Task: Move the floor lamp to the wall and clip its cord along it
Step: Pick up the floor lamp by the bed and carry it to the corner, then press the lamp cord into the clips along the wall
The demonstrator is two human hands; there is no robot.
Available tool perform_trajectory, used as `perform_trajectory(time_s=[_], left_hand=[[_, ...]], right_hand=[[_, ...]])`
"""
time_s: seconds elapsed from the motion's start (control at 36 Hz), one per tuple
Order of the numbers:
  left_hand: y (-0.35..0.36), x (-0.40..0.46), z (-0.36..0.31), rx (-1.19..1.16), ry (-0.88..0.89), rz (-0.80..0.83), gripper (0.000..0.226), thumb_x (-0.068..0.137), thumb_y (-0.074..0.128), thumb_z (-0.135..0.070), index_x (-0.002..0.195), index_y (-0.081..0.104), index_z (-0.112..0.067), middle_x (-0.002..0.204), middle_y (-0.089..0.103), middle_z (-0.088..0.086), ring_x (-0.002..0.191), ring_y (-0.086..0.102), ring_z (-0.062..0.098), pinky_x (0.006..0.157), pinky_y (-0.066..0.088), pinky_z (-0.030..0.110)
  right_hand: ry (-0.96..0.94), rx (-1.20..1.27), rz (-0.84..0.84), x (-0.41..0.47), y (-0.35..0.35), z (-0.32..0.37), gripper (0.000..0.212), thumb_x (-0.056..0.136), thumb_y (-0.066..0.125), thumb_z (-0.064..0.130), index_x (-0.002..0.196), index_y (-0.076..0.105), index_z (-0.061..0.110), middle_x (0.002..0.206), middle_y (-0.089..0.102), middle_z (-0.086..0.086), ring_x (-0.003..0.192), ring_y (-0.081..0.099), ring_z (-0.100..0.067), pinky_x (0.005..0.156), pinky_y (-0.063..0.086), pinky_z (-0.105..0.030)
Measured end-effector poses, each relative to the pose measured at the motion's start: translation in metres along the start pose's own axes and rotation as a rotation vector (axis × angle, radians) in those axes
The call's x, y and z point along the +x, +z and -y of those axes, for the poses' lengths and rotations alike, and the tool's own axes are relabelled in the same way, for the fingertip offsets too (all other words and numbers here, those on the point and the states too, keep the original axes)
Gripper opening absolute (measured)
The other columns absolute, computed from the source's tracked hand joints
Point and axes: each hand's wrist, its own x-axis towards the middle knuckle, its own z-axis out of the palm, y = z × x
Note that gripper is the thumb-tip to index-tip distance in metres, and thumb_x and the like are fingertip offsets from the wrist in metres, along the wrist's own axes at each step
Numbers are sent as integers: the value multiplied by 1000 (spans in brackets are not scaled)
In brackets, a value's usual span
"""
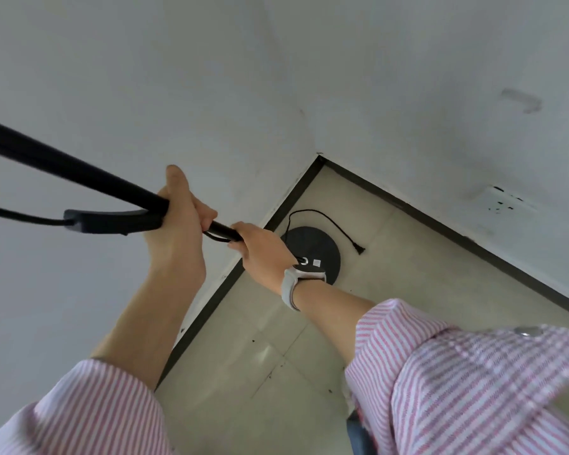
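The black floor lamp's pole [66, 162] runs from the upper left down to its round black base [312, 241], which sits on the floor in the corner of two white walls. My left hand [178, 211] is wrapped around the pole higher up, next to a black switch box [112, 220]. Lower on the pole, my right hand [263, 247], with a white watch on the wrist, grips it as well. The black cord [329, 221] loops from the base across the tiles and ends in a plug [358, 248] lying on the floor.
A white wall socket [506, 200] is set in the right wall above the dark skirting [440, 221]. Beige floor tiles [276, 356] stretch toward me. A faint mark [523, 100] shows higher on the right wall.
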Motion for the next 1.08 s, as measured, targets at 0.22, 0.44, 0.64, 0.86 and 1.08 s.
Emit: perform_trajectory(time_s=[0.22, 0.44, 0.64, 0.86, 1.08], left_hand=[[1, 6, 24, 30, -36, 40, 51, 92, 45, -39, 47, 32, -20, 30, 32, -12, 36, 44, 6, 94, 48, 40], [-3, 12, 23, 9, -19, 97, 61, 92, 46, -40, 34, 34, -27, 30, 33, -13, 37, 44, 5, 101, 44, 46], [-2, 12, 33, 29, -14, 105, 61, 93, 43, -42, 34, 33, -28, 31, 32, -13, 39, 45, 5, 102, 42, 45], [-19, 12, 34, 90, 6, 169, 55, 91, 48, -45, 40, 56, -29, 45, 61, -12, 79, 67, 15, 101, 43, 41], [-42, -15, 21, 48, -208, 225, 13, 83, 68, -28, 88, 60, -18, 98, 65, 1, 99, 63, 14, 104, 45, 42]], right_hand=[[40, -11, 29, -4, 9, -20, 24, 96, 41, 19, 116, 50, 8, 101, 62, -14, 76, 56, -26, 67, 46, -37], [24, -8, 18, 2, 11, -20, 25, 96, 41, 18, 117, 49, 7, 104, 61, -14, 80, 58, -27, 68, 45, -35], [23, -58, -5, 6, 14, -25, 23, 96, 41, 18, 115, 51, 8, 100, 61, -13, 69, 50, -21, 61, 35, -31], [86, -89, 13, 0, 14, -18, 25, 96, 41, 22, 118, 49, 12, 98, 64, -11, 70, 53, -18, 64, 39, -29], [108, -131, 59, -40, -8, 1, 46, 95, 40, 16, 140, 29, 18, 125, 59, -11, 98, 63, -26, 86, 51, -37]])
